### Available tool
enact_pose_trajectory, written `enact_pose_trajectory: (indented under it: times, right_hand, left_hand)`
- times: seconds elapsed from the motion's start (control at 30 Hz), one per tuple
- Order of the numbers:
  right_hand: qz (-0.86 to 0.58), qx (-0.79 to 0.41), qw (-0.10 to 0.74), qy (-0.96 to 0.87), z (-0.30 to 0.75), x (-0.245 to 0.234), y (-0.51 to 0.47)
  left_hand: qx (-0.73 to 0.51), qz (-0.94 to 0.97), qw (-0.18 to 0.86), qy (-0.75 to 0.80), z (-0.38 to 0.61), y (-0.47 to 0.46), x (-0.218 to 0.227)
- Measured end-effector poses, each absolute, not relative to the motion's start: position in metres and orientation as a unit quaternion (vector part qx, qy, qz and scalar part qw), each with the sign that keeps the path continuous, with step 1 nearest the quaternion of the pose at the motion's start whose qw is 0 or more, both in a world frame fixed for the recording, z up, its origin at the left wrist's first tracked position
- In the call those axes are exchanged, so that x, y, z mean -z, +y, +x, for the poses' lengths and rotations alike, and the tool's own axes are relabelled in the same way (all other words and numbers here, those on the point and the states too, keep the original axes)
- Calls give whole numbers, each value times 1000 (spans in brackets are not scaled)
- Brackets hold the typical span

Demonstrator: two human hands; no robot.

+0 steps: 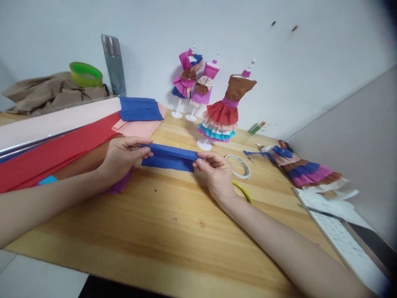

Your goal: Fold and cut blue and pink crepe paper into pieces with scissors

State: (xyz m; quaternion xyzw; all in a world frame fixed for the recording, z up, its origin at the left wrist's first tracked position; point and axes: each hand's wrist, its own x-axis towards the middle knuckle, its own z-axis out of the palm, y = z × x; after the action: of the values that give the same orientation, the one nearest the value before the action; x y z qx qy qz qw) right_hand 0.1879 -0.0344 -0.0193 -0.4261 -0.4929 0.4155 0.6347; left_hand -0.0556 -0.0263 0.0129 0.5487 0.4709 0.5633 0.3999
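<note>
A folded strip of blue crepe paper [170, 157] is held just above the wooden table [173, 231], stretched between both hands. My left hand [122, 159] pinches its left end with thumb and fingers closed. My right hand [215, 171] pinches its right end the same way. Both forearms reach in from the near edge.
Red, pink and blue paper sheets [62, 140] lie at the left. Three paper dresses on white stands [221, 109] rise behind the strip. A tape roll [238, 165], a yellow ring [243, 191], a doll in a paper dress [297, 167], a flask [113, 64] and a green tape roll [85, 73] are around.
</note>
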Motion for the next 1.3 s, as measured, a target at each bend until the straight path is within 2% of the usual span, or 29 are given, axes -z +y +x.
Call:
enact_pose_trajectory:
  times: [1.1, 1.3]
  right_hand:
    - [-406, -509, 588, -480, 186, 14, -37]
    - [-403, -501, 587, -492, 186, 13, -37]
  left_hand:
    - [-490, 562, 520, 417, -57, -26, -13]
    - [-483, 575, 507, 423, -58, -27, -13]
